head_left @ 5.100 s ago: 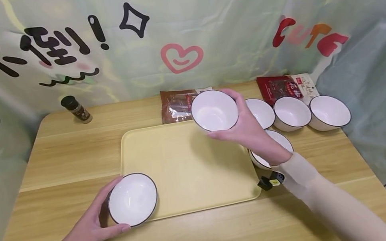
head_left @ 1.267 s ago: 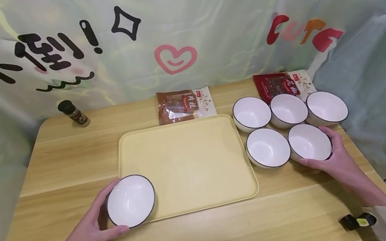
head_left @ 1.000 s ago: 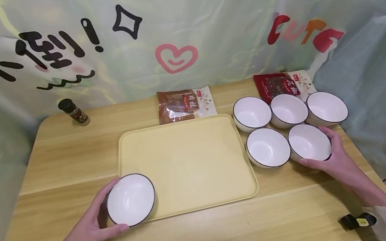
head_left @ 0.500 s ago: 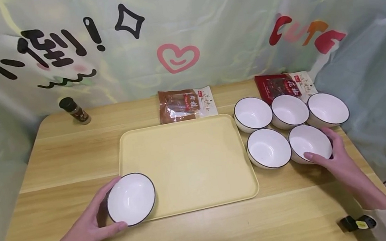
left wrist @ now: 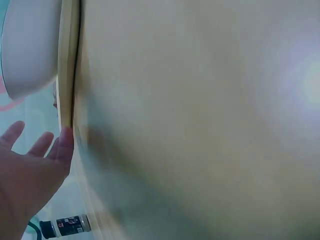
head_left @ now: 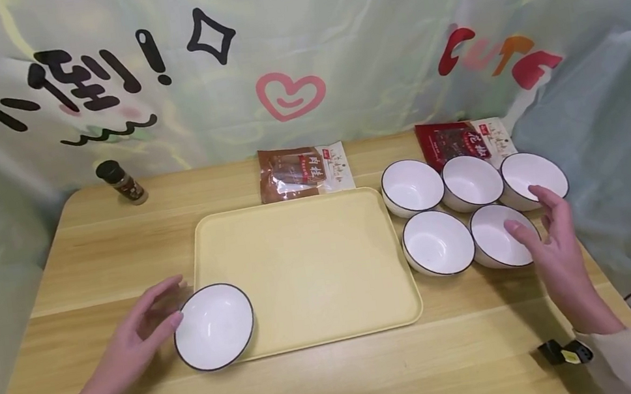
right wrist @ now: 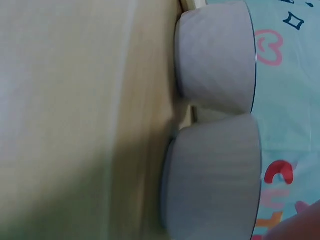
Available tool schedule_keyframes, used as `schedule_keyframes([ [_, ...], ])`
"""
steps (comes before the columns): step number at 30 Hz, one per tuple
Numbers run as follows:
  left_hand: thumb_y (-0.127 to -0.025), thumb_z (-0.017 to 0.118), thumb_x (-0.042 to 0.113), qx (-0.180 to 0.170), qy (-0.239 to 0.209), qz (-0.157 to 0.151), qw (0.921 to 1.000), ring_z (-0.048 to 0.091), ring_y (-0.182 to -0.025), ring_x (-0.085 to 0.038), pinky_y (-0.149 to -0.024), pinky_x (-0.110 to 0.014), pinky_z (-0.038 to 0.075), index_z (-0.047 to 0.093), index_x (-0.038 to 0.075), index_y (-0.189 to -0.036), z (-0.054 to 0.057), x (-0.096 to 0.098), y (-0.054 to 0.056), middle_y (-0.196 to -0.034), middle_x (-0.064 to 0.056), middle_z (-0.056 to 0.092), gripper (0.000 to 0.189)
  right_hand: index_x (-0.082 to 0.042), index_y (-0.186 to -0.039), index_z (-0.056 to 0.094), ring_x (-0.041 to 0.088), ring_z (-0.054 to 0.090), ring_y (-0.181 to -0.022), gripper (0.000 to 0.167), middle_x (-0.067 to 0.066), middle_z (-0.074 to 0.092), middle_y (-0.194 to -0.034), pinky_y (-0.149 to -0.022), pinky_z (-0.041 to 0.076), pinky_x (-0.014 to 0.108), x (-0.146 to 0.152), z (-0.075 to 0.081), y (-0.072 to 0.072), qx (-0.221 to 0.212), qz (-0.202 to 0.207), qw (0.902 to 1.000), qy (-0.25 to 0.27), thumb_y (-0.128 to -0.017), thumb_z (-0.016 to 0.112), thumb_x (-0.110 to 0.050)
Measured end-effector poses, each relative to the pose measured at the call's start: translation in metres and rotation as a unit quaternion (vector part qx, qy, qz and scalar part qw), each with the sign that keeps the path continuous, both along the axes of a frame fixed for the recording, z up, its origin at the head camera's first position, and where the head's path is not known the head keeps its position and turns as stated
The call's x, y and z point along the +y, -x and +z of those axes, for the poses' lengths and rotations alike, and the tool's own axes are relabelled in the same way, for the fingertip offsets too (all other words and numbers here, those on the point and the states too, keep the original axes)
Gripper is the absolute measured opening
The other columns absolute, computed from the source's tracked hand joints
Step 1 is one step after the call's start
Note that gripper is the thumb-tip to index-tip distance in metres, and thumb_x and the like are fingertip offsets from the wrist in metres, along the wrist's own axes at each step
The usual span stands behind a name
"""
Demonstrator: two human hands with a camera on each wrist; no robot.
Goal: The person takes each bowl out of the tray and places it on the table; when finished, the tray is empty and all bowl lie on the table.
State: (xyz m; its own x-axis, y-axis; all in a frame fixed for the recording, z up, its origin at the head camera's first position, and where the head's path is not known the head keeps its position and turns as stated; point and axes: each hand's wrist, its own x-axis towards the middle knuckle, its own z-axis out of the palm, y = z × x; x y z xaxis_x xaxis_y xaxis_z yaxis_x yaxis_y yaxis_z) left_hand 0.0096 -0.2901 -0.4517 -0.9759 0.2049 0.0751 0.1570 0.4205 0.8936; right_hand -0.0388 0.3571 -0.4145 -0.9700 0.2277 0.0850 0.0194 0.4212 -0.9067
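Observation:
My left hand (head_left: 132, 341) is beside a white bowl (head_left: 214, 328) with a dark rim, fingers relaxed and nothing gripped. That bowl sits over the front left corner of the yellow tray (head_left: 307, 270). In the left wrist view a gap shows between my hand (left wrist: 37, 170) and the bowl (left wrist: 32, 47). My right hand (head_left: 560, 252) hovers with loose fingers over the front right bowl (head_left: 500, 237) of a group; its thumb overlaps the bowl's inside in the head view. Two bowls' outer sides fill the right wrist view, the nearer bowl (right wrist: 215, 175) close to a finger.
Several matching bowls stand right of the tray, among them a back left bowl (head_left: 411, 186) and a front left bowl (head_left: 438, 242). Behind lie a brown spice packet (head_left: 304, 171) and a red packet (head_left: 456, 142). A black-capped spice jar (head_left: 121, 183) stands at back left.
The right hand carried a bowl from above the tray to the front right of the group, set it down, then let go. The left hand has just released its bowl, moving slightly left.

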Motion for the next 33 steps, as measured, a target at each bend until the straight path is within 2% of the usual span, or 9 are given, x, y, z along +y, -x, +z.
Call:
schedule_keyframes([
  [5, -0.116, 0.057, 0.015, -0.015, 0.027, 0.037, 0.9988, 0.054, -0.14, -0.011, -0.106, -0.01, 0.041, 0.051, 0.009, -0.162, 0.003, -0.006, 0.018, -0.159, -0.022, 0.053, 0.047, -0.02, -0.169, 0.03, 0.016, 0.013, -0.163, 0.067, 0.006, 0.021, -0.173, -0.126, 0.009, 0.02, -0.012, 0.007, 0.005, 0.028, -0.008, 0.9994, 0.016, -0.11, 0.061, -0.018],
  [8, -0.117, 0.056, 0.02, -0.015, 0.04, 0.045, 0.9981, 0.05, -0.144, -0.012, -0.106, -0.009, 0.039, 0.053, 0.011, -0.161, 0.001, -0.007, 0.027, -0.16, -0.018, 0.053, 0.046, -0.02, -0.169, 0.031, 0.016, 0.013, -0.163, 0.065, 0.005, 0.022, -0.173, -0.126, 0.01, 0.019, -0.018, 0.01, 0.007, 0.027, -0.006, 0.9995, 0.019, -0.111, 0.06, -0.02],
  [10, -0.116, 0.06, 0.023, -0.02, 0.053, 0.046, 0.9973, 0.046, -0.148, -0.018, -0.112, -0.013, 0.037, 0.054, 0.014, -0.162, 0.0, -0.007, 0.033, -0.162, -0.014, 0.052, 0.047, -0.018, -0.168, 0.032, 0.016, 0.016, -0.162, 0.064, 0.005, 0.025, -0.171, -0.126, 0.011, 0.019, -0.022, 0.011, 0.008, 0.035, -0.004, 0.9991, 0.021, -0.111, 0.061, -0.019],
  [14, -0.111, 0.069, 0.029, -0.035, 0.074, 0.041, 0.9958, 0.036, -0.155, -0.037, -0.127, -0.044, 0.029, 0.055, 0.017, -0.162, -0.001, -0.007, 0.047, -0.167, -0.012, 0.045, 0.054, -0.012, -0.164, 0.039, 0.017, 0.025, -0.157, 0.061, 0.006, 0.034, -0.166, -0.125, 0.015, 0.02, -0.031, 0.014, 0.012, 0.068, 0.001, 0.9953, 0.068, -0.108, 0.064, -0.009],
  [16, -0.109, 0.073, 0.03, -0.036, 0.075, 0.039, 0.9958, 0.033, -0.155, -0.043, -0.127, -0.061, 0.023, 0.058, 0.016, -0.159, -0.001, -0.006, 0.054, -0.168, -0.014, 0.043, 0.054, -0.01, -0.161, 0.042, 0.017, 0.025, -0.157, 0.06, 0.005, 0.036, -0.164, -0.127, 0.013, 0.022, -0.036, 0.015, 0.015, 0.078, 0.01, 0.9917, 0.102, -0.107, 0.065, -0.005],
  [18, -0.107, 0.076, 0.03, -0.033, 0.081, 0.038, 0.9955, 0.03, -0.156, -0.046, -0.125, -0.07, 0.019, 0.062, 0.015, -0.155, -0.002, -0.007, 0.06, -0.169, -0.017, 0.041, 0.053, -0.01, -0.16, 0.044, 0.018, 0.025, -0.158, 0.058, 0.004, 0.037, -0.162, -0.128, 0.013, 0.023, -0.042, 0.015, 0.017, 0.081, 0.019, 0.9888, 0.124, -0.106, 0.065, -0.003],
  [26, -0.102, 0.082, 0.029, -0.031, 0.106, 0.007, 0.9938, 0.012, -0.161, -0.052, -0.122, -0.081, 0.004, 0.072, 0.012, -0.146, -0.002, -0.006, 0.078, -0.174, -0.025, 0.029, 0.048, -0.005, -0.15, 0.053, 0.022, 0.033, -0.152, 0.048, 0.007, 0.046, -0.155, -0.129, 0.015, 0.028, -0.07, 0.022, 0.024, 0.108, 0.044, 0.9727, 0.201, -0.104, 0.059, 0.009],
  [29, -0.101, 0.082, 0.035, -0.035, 0.145, -0.008, 0.9888, 0.007, -0.161, -0.054, -0.119, -0.082, -0.004, 0.071, 0.014, -0.148, -0.001, -0.007, 0.084, -0.175, -0.026, 0.027, 0.053, -0.005, -0.149, 0.053, 0.022, 0.031, -0.152, 0.046, 0.009, 0.045, -0.156, -0.129, 0.017, 0.03, -0.083, 0.025, 0.024, 0.105, 0.066, 0.9702, 0.208, -0.105, 0.057, 0.009],
  [33, -0.099, 0.083, 0.04, -0.025, 0.208, -0.036, 0.9771, 0.008, -0.16, -0.057, -0.119, -0.083, -0.003, 0.067, 0.016, -0.152, 0.001, -0.011, 0.092, -0.174, -0.029, 0.025, 0.061, -0.005, -0.15, 0.053, 0.023, 0.032, -0.152, 0.046, 0.008, 0.045, -0.157, -0.129, 0.021, 0.032, -0.102, 0.029, 0.025, 0.097, 0.095, 0.9695, 0.204, -0.106, 0.056, 0.009],
])
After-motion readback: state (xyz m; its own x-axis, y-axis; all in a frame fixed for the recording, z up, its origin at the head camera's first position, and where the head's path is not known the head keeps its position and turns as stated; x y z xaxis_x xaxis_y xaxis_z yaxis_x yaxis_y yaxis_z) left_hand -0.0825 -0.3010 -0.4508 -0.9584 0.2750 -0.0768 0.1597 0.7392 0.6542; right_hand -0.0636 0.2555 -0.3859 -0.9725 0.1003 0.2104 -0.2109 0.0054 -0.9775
